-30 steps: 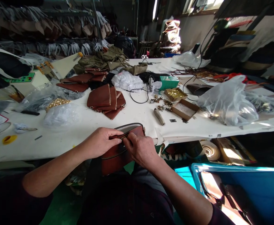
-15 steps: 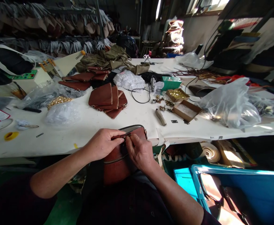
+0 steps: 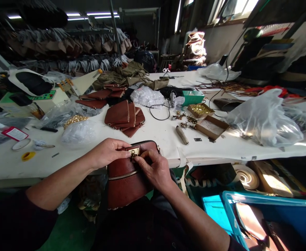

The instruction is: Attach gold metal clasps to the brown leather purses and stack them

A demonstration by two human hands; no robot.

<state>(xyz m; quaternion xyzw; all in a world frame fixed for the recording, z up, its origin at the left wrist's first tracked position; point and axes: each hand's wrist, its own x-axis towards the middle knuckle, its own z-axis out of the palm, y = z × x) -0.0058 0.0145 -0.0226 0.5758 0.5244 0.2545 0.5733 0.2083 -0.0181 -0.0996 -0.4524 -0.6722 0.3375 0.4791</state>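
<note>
A reddish-brown leather bag [image 3: 123, 188] with a zip across its front rests at the table's front edge, close to my body. Near its top edge sits a gold-coloured metal clasp [image 3: 134, 152]. My left hand [image 3: 107, 153] grips the bag's upper edge from the left, thumb on the front beside the clasp and fingers over the top. From the right, my right hand [image 3: 154, 169] is closed, its thumb and forefinger pinching the lower part of the clasp. The other fingers are curled, and the palm side is hidden.
More brown leather pieces [image 3: 125, 116] lie stacked ahead. To the right are a box of gold-coloured fittings [image 3: 200, 109], an open cardboard box [image 3: 212, 125] and a wooden-looking handle [image 3: 182, 135]. A blue crate [image 3: 228, 202] stands low at right; a red-labelled bottle [image 3: 14, 133] lies left.
The bag's front has tipped into view, and the gold clasp now shows between my hands. My right hand has lowered slightly onto it. The camera view has tilted up a little.
</note>
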